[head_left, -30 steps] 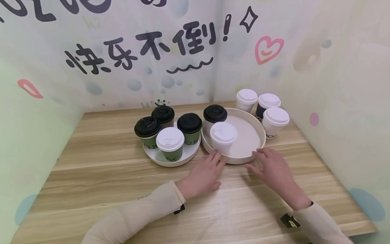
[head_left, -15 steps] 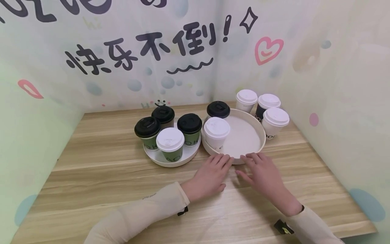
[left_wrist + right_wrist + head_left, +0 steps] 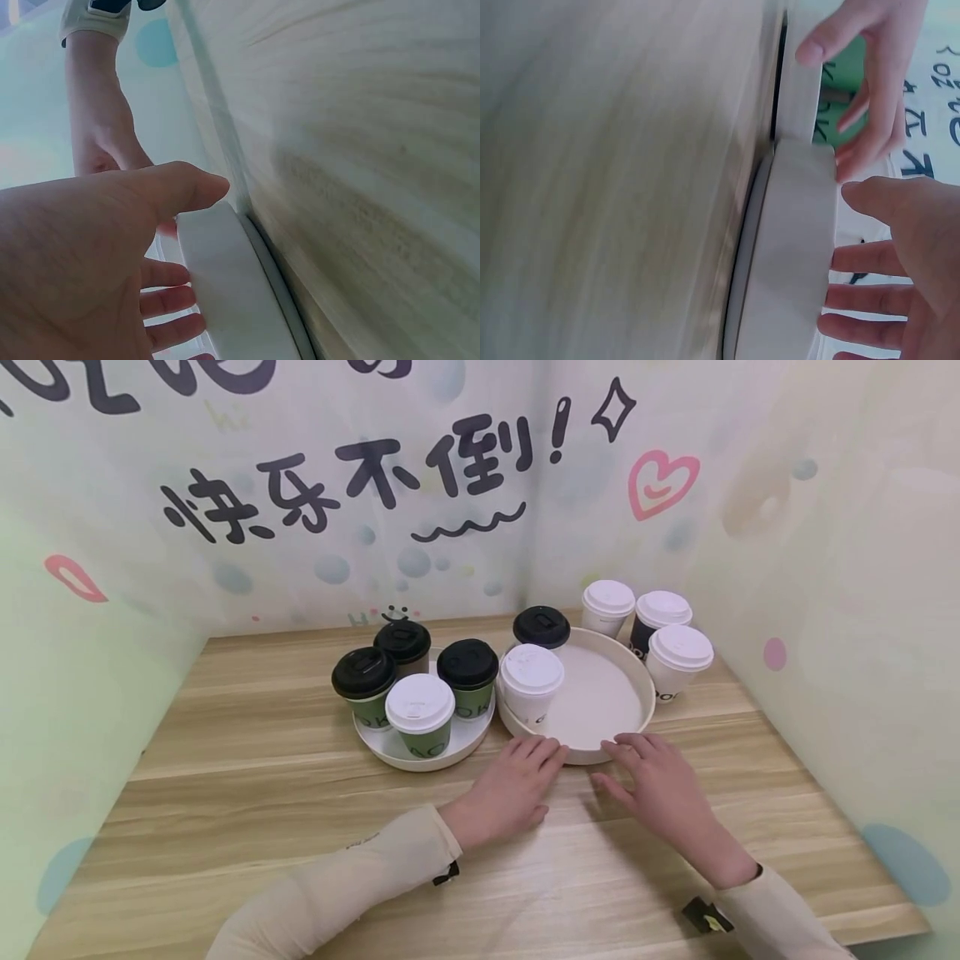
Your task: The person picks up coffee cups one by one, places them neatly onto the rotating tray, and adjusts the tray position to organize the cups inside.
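Note:
A round cream tray carries a white-lidded paper cup and a black-lidded cup on its left side. My left hand lies at the tray's front rim, its fingertips touching the edge and its thumb apart below. To its right, my right hand has its fingertips at the front-right rim, thumb spread away. Both wrist views show fairly straight fingers against the rim of the tray wall, with neither hand wrapped round it. A thin grey ring shows beneath the tray.
Left of the tray, a smaller white plate holds several cups, among them a green one with a white lid. Three white-lidded cups, including a white one, stand behind the tray's right side. Printed walls enclose the wooden table.
The tray has turned clockwise: its white-lidded cup shifted left and back, its black-lidded cup back and slightly right. My hands came closer together along the rim, then parted slightly.

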{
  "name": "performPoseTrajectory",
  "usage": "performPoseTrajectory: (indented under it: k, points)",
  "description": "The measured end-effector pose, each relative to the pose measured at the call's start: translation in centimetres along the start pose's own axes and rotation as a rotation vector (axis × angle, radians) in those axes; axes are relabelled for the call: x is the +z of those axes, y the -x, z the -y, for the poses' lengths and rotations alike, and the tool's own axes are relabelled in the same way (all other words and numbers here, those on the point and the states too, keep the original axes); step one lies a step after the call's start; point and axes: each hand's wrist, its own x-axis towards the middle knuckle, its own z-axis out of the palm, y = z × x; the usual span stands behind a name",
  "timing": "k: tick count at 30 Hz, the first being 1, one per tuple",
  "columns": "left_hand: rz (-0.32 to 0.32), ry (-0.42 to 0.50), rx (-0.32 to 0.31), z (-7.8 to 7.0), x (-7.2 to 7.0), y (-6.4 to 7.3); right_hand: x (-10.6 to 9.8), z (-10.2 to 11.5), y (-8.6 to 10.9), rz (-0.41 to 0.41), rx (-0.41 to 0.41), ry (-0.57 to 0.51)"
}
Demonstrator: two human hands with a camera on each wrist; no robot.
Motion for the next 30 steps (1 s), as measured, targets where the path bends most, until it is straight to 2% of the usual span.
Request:
performPoseTrajectory:
  k: [4, 8, 13, 22, 30]
  points:
    - [-0.023, 0.043, -0.024, 0.5, 0.2, 0.0, -0.3, -0.6, 0.2, 0.006, 0.005, -0.017]
    - [-0.01, 0.077, -0.06, 1.1, 0.1, -0.1, -0.5, -0.5, 0.1, 0.025, -0.017, -0.023]
    - [0.011, 0.068, -0.098, 1.4, -0.3, -0.1, -0.6, 0.1, 0.1, 0.022, -0.066, -0.022]
    - [-0.026, 0.031, -0.068, 1.1, 0.1, 0.0, -0.2, 0.6, 0.2, 0.013, -0.069, -0.019]
    - [-0.014, 0.017, -0.054, 1.2, -0.2, -0.1, -0.2, 0.4, -0.1, 0.031, -0.068, -0.02]
